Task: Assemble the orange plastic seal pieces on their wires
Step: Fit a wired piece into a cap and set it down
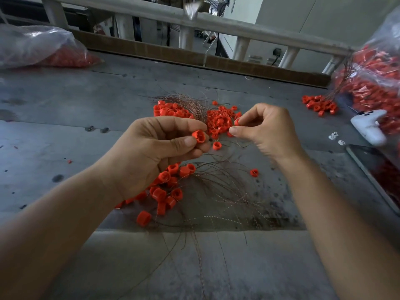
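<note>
Pinching an orange cap (198, 136) between thumb and curled fingers, the left hand (151, 148) holds it above the grey table (65, 109), its open end turned toward the right hand (266, 128). That hand pinches a smaller orange piece (236, 121) between thumb and forefinger (whether a wire runs from it is too fine to tell). The two hands are near each other but apart. Below the left hand lies a heap of caps (166, 191), with thin wires (216, 182) fanning toward the table's near edge. Beyond the hands sits a second heap (218, 120). A clear bag (39, 46) of orange parts rests at far left, another bag (372, 83) at far right.
</note>
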The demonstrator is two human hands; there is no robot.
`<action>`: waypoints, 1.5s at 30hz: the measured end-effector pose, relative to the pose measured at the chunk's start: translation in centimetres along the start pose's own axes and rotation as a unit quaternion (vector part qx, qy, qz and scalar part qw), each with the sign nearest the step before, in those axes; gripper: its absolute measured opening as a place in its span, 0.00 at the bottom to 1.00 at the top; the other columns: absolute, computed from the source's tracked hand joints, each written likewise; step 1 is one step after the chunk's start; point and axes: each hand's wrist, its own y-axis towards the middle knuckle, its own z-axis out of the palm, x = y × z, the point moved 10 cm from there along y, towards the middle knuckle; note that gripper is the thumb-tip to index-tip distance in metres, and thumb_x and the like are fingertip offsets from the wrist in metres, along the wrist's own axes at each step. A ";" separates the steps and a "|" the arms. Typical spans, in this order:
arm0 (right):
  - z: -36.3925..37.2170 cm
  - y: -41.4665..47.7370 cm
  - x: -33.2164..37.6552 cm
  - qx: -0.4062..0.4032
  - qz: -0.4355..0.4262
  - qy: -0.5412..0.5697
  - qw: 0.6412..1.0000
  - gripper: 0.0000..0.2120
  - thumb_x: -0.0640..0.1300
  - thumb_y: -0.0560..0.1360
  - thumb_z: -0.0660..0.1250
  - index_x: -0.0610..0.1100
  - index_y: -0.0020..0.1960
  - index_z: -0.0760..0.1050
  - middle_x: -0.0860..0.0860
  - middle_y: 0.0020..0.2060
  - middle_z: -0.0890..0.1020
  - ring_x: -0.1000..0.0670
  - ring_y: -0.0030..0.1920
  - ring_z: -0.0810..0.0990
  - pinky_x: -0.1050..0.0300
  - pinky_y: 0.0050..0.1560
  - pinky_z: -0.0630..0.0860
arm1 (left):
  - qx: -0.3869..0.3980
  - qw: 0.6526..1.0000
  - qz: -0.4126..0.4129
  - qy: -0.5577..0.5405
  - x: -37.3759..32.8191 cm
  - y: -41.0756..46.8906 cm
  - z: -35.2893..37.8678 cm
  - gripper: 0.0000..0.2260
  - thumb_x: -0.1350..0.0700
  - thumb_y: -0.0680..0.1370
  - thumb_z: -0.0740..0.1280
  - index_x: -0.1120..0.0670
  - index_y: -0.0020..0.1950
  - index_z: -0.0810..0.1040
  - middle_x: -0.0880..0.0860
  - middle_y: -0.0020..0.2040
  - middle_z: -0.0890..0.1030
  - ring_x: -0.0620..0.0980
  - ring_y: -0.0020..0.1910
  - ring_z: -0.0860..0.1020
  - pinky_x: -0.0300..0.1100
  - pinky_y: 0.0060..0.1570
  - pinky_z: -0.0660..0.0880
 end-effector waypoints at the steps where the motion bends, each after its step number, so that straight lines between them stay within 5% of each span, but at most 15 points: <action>1: 0.3 -0.2 0.7 0.014 -0.011 0.028 0.999 0.14 0.36 0.61 0.77 0.50 0.35 0.74 0.54 0.33 0.79 0.56 0.35 0.79 0.60 0.41 0.79 | -0.002 1.000 -0.001 0.002 0.0 0.0 0.0 0.11 0.65 0.64 0.65 0.57 0.39 0.85 0.54 0.36 0.84 0.47 0.37 0.83 0.32 0.36 0.77; 4: 1.2 -1.2 3.0 0.055 -0.049 0.104 0.992 0.12 0.38 0.61 0.75 0.49 0.40 0.78 0.55 0.34 0.80 0.60 0.34 0.79 0.68 0.38 0.76 | -0.010 1.000 -0.001 0.004 0.1 0.1 -0.2 0.10 0.65 0.64 0.65 0.57 0.39 0.84 0.54 0.36 0.84 0.47 0.37 0.83 0.33 0.35 0.78; 9: 2.7 -2.7 5.1 0.091 -0.084 0.125 0.984 0.09 0.42 0.63 0.73 0.50 0.41 0.78 0.59 0.26 0.80 0.60 0.29 0.79 0.67 0.30 0.76 | -0.024 1.000 0.003 0.003 0.0 0.1 -0.7 0.09 0.66 0.64 0.65 0.58 0.40 0.82 0.55 0.36 0.83 0.48 0.36 0.83 0.33 0.35 0.78; 15: 3.4 -3.0 5.0 0.116 -0.072 0.146 0.980 0.06 0.39 0.71 0.68 0.49 0.43 0.77 0.52 0.33 0.82 0.54 0.35 0.82 0.57 0.37 0.80 | -0.044 0.999 0.000 0.011 0.1 0.2 -1.0 0.08 0.65 0.63 0.66 0.58 0.38 0.82 0.55 0.36 0.83 0.48 0.36 0.83 0.34 0.35 0.78; 19: 3.9 -3.4 5.7 0.130 -0.087 0.180 0.971 0.08 0.41 0.67 0.69 0.49 0.45 0.77 0.53 0.37 0.82 0.54 0.38 0.82 0.64 0.40 0.77 | -0.051 0.999 0.001 0.016 0.1 0.1 -1.1 0.08 0.65 0.62 0.66 0.58 0.36 0.83 0.54 0.36 0.84 0.48 0.35 0.83 0.33 0.35 0.78; 30: 4.3 -4.6 7.5 0.109 -0.176 0.107 0.972 0.13 0.36 0.66 0.72 0.52 0.43 0.77 0.58 0.38 0.81 0.59 0.40 0.82 0.68 0.43 0.76 | -0.080 0.996 0.014 0.041 -0.2 0.1 -1.8 0.10 0.64 0.61 0.67 0.59 0.41 0.80 0.53 0.34 0.83 0.47 0.34 0.82 0.33 0.35 0.78; 35: 4.4 -4.7 7.4 0.108 -0.175 0.099 0.974 0.13 0.36 0.65 0.73 0.52 0.43 0.77 0.58 0.39 0.81 0.59 0.40 0.82 0.67 0.43 0.76 | -0.076 0.995 0.018 0.058 -0.2 0.1 -1.8 0.07 0.63 0.61 0.68 0.55 0.35 0.83 0.54 0.34 0.83 0.47 0.34 0.82 0.33 0.35 0.77; 45: 3.8 -5.2 8.2 0.055 -0.224 -0.006 0.973 0.08 0.37 0.66 0.73 0.42 0.45 0.81 0.58 0.36 0.79 0.59 0.41 0.80 0.70 0.42 0.76 | -0.075 0.992 0.030 0.101 -0.2 0.2 -1.7 0.07 0.61 0.61 0.69 0.53 0.36 0.83 0.54 0.35 0.84 0.48 0.36 0.83 0.33 0.36 0.77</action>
